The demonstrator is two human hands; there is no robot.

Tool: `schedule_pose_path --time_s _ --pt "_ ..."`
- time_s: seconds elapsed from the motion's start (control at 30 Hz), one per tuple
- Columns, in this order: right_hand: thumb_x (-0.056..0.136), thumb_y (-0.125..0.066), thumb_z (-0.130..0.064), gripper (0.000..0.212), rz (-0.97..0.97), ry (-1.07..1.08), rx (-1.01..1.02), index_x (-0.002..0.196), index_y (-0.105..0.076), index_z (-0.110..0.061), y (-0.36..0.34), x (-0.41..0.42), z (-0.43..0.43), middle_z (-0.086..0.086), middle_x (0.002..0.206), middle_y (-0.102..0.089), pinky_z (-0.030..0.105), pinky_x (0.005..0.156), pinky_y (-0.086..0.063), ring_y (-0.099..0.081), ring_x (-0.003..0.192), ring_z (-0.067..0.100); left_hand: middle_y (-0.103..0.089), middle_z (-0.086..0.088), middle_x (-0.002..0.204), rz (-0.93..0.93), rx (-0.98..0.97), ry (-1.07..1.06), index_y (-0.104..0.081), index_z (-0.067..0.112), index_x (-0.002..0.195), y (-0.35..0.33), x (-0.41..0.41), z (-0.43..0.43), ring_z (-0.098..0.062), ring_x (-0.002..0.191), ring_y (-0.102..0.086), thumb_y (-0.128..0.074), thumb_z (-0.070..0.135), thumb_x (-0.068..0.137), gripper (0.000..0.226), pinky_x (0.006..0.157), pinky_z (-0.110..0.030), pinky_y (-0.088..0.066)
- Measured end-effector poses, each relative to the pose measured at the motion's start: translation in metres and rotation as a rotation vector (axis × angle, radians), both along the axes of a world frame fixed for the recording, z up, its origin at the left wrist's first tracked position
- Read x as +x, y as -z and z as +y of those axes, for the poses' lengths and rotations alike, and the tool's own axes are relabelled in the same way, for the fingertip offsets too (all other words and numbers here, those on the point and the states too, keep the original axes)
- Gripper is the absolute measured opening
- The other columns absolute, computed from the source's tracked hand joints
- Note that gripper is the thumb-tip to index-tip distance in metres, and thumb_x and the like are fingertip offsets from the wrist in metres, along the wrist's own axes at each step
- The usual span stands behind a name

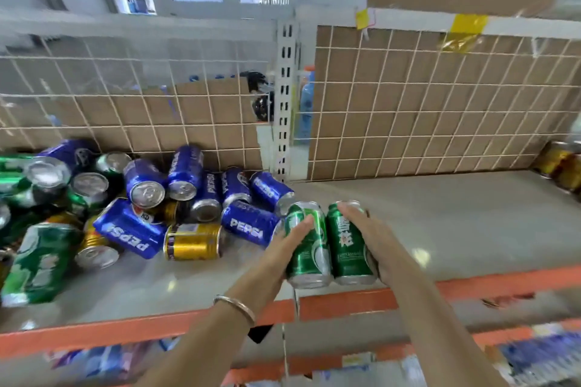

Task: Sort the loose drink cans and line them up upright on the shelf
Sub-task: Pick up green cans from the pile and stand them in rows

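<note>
My left hand grips a green can and my right hand grips a second green can. The two cans are side by side, upright and slightly tilted, above the front edge of the grey shelf. To the left lies a heap of loose cans: several blue Pepsi cans, a gold can on its side, and green cans at the far left.
A wire grid backed with cardboard closes the shelf's rear. A slotted metal upright divides the bays. Gold cans stand at the far right. The orange shelf beam runs along the front, with blurred goods below.
</note>
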State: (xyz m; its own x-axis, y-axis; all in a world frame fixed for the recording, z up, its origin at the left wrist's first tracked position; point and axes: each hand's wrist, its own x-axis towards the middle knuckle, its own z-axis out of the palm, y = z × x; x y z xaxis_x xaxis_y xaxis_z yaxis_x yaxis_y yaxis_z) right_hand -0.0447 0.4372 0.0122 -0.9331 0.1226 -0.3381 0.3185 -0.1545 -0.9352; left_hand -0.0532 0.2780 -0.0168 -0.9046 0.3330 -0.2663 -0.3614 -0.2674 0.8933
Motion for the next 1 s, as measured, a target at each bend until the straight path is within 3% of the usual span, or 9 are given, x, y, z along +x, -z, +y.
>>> schedule_pose_path --time_s 0.1,0.2,0.3,0.43,0.5,0.63,0.73,0.83,1.0 --pt "0.081 -0.071 -0.031 0.043 0.028 0.08 0.026 0.116 -0.052 -0.014 0.003 0.013 0.046 0.013 0.091 -0.067 0.032 0.055 -0.055 -0.069 0.067 0.022 -0.073 -0.009 0.102 -0.015 -0.01 0.105 -0.062 0.012 0.114 0.001 0.002 0.045 -0.024 0.094 -0.07 -0.068 0.034 0.081 0.04 0.08 -0.033 -0.058" --pt "0.074 -0.078 -0.025 0.061 0.045 0.118 0.06 0.123 -0.044 -0.018 0.003 0.027 0.099 0.014 0.102 -0.066 0.038 0.066 -0.056 -0.069 0.079 0.027 -0.071 -0.013 0.107 -0.029 -0.015 0.161 -0.058 0.014 0.12 0.004 0.002 0.097 -0.03 0.097 -0.069 -0.074 0.037 0.069 0.058 0.078 -0.039 -0.058" --pt "0.076 -0.078 -0.015 0.055 0.123 0.147 0.127 0.118 -0.045 -0.022 0.002 0.044 0.155 0.009 0.104 -0.063 0.031 0.062 -0.054 -0.067 0.081 0.022 -0.07 -0.01 0.108 0.009 -0.042 0.136 -0.055 0.025 0.119 0.011 0.011 0.158 -0.029 0.095 -0.069 -0.078 0.034 0.061 0.063 0.08 -0.045 -0.057" --pt "0.07 -0.082 -0.01 0.049 0.21 0.233 0.261 0.106 -0.054 -0.025 0.014 0.061 0.236 0.007 0.109 -0.066 0.035 0.079 -0.055 -0.066 0.093 0.02 -0.069 -0.014 0.11 0.045 0.043 0.138 -0.058 0.02 0.113 0.018 0.028 0.241 -0.032 0.097 -0.068 -0.081 0.012 0.068 0.051 0.082 -0.052 -0.055" --pt "0.067 -0.084 -0.008 0.055 0.222 0.267 0.305 0.11 -0.053 -0.027 0.02 0.069 0.272 0.005 0.112 -0.065 0.038 0.087 -0.053 -0.064 0.099 0.021 -0.069 -0.014 0.111 0.097 0.021 0.13 -0.059 0.015 0.115 0.022 0.032 0.277 -0.03 0.096 -0.069 -0.079 0.007 0.069 0.051 0.08 -0.048 -0.056" --pt "0.067 -0.084 -0.009 0.066 0.256 0.29 0.35 0.121 -0.05 -0.027 0.026 0.077 0.323 0.0 0.113 -0.063 0.021 0.077 -0.049 -0.061 0.103 0.017 -0.071 -0.006 0.109 0.147 -0.063 0.103 -0.062 0.018 0.116 0.03 0.037 0.33 -0.024 0.096 -0.069 -0.082 0.009 0.068 0.052 0.084 -0.045 -0.056" --pt "0.068 -0.083 -0.01 0.066 0.278 0.309 0.334 0.123 -0.05 -0.026 0.034 0.073 0.35 0.001 0.114 -0.064 0.025 0.082 -0.05 -0.062 0.103 0.016 -0.072 -0.005 0.106 0.179 -0.065 0.107 -0.062 0.018 0.113 0.03 0.034 0.356 -0.021 0.095 -0.07 -0.076 0.007 0.073 0.044 0.081 -0.039 -0.057" --pt "0.069 -0.082 -0.007 0.065 0.309 0.318 0.273 0.124 -0.05 -0.023 0.042 0.058 0.367 0.003 0.114 -0.064 0.033 0.089 -0.051 -0.062 0.104 0.018 -0.07 -0.004 0.11 0.243 -0.097 0.13 -0.059 0.018 0.117 0.033 0.017 0.372 -0.018 0.099 -0.068 -0.08 0.013 0.068 0.053 0.081 -0.033 -0.056" --pt "0.07 -0.082 -0.009 0.062 0.311 0.257 0.272 0.117 -0.05 -0.033 0.055 0.024 0.393 0.001 0.112 -0.064 0.038 0.092 -0.051 -0.061 0.107 0.021 -0.07 0.002 0.107 0.27 -0.11 0.161 -0.058 0.018 0.117 0.041 -0.019 0.393 -0.005 0.093 -0.068 -0.074 0.001 0.075 0.048 0.071 -0.016 -0.052"
